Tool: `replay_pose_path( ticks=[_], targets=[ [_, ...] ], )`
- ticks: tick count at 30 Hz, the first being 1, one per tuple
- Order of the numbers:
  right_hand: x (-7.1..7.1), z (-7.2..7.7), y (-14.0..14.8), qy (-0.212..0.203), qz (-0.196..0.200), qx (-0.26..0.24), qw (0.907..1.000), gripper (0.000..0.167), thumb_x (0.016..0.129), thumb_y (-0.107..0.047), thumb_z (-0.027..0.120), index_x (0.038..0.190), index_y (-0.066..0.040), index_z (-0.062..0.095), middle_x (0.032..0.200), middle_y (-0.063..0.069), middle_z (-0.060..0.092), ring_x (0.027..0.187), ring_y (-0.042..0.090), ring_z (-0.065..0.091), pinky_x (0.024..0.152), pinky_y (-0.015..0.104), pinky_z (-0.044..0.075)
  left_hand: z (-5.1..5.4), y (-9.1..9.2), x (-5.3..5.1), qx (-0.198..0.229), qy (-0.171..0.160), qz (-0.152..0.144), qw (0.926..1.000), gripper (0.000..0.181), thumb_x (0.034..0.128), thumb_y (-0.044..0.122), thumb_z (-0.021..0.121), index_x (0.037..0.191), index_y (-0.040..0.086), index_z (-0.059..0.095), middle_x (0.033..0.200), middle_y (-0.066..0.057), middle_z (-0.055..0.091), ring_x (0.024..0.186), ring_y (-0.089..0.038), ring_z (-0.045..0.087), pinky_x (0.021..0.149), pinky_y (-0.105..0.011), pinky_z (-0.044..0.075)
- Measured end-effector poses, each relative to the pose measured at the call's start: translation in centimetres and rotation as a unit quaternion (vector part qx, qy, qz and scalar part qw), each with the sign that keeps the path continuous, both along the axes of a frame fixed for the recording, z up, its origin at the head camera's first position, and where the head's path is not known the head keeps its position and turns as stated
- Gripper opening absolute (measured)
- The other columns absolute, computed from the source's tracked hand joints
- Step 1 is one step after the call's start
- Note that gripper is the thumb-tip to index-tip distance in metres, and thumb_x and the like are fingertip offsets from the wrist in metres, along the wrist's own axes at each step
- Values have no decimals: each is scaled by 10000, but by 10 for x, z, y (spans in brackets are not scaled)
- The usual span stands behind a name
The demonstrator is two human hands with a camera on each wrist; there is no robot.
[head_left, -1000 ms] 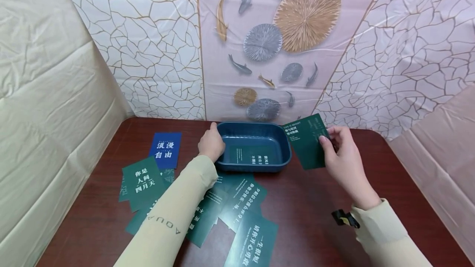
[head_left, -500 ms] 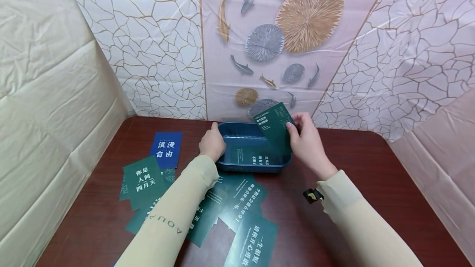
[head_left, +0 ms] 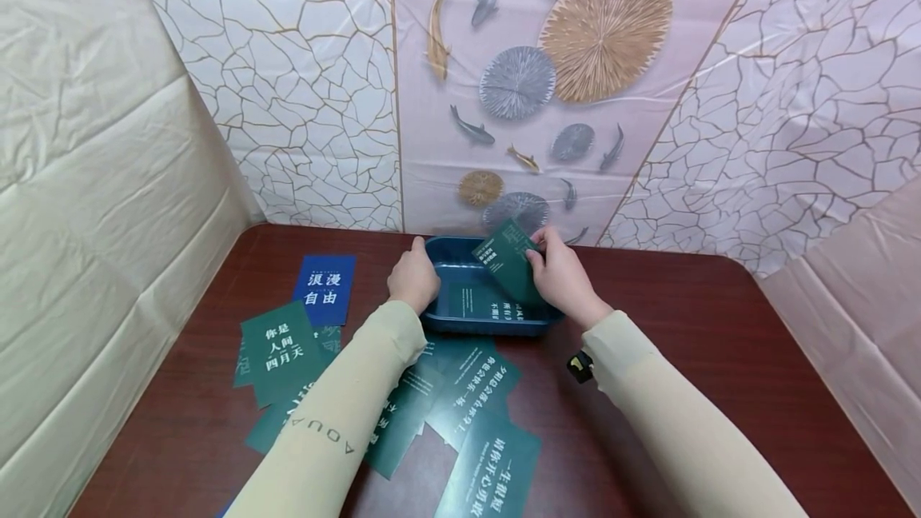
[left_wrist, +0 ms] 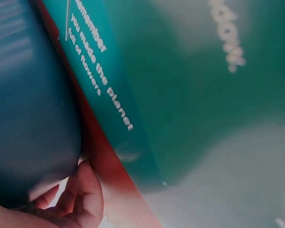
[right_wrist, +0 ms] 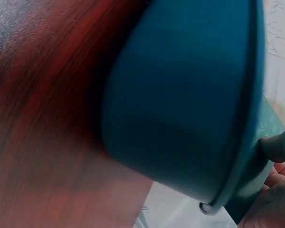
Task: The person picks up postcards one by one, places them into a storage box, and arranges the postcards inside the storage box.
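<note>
1. Dark green, the held card (head_left: 507,262) is pinched at its right edge by the right hand (head_left: 564,282), thumb on the printed face; it hangs tilted over the right half of the tray (head_left: 489,326).
2. The left hand (head_left: 413,278) grips the tray's left end; a steady, light hold there should be enough to stop it sliding.
3. To do this well, I would bring the card inside the right wall, tilt it flat and loosen the pinch only once it lies low, so that it does not bend.
4. The raised rim (right_wrist: 256,109) is the likeliest snag. I cannot tell whether the card touches it.
5. Inside, a lying card (head_left: 471,302) is partly hidden behind the held one; their edges could catch.
6. Near the tray, loose near cards (head_left: 496,466) overlap on the table (head_left: 683,318), partly covered by the left sleeve (head_left: 331,414).
7. Farther left lie a green pile (head_left: 284,350) and a blue card (head_left: 324,290).
8. A patterned cloth (head_left: 324,102) closes off the far side.
</note>
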State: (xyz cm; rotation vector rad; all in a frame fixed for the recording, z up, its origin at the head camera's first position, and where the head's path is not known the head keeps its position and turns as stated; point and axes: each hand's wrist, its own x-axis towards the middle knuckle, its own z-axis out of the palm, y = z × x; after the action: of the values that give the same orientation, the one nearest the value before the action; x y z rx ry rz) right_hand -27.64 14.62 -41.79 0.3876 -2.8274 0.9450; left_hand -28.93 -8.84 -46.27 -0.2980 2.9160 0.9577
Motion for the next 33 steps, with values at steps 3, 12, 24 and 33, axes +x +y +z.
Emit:
replay_pose_path(
  ticks=[3, 12, 24, 33],
  targets=[
    [-2, -4, -1, -93, 35, 113, 9999, 167, 1017, -127, 491, 1158, -58, 435, 975, 134, 572, 730, 254, 543, 647, 389, 434, 0, 1, 0, -7, 13, 25, 10000, 568, 928, 139, 628, 1418, 127, 342, 1208, -136, 597, 940, -294, 618, 859, -530, 493],
    [-4, -7, -3, -483, 186, 235, 9984, 288, 959, -102, 547, 1204, -68, 399, 1033, 146, 602, 805, 242, 580, 690, 389, 464, 0, 1, -2, -50, -51, 46, 10000, 587, 920, 140, 635, 1429, 134, 344, 1212, -135, 594, 949, -296, 619, 854, -531, 493],
    [-11, -14, -5, -698, 292, 797, 9939, 401, 933, -95, 601, 1293, -77, 424, 1218, 143, 517, 1034, 273, 526, 858, 454, 452, 2, 1, 1, -17, 19, 43, 10000, 576, 930, 142, 624, 1428, 127, 335, 1197, -136, 598, 934, -293, 617, 860, -526, 494],
    [-13, -17, -12, -379, 402, 1282, 9902, 446, 914, -82, 622, 1332, -94, 467, 1245, 190, 424, 1104, 329, 424, 937, 493, 390, 2, 1, 1, -24, -2, 44, 10000, 571, 927, 145, 631, 1418, 128, 339, 1209, -138, 592, 943, -297, 615, 869, -528, 490]
  ],
)
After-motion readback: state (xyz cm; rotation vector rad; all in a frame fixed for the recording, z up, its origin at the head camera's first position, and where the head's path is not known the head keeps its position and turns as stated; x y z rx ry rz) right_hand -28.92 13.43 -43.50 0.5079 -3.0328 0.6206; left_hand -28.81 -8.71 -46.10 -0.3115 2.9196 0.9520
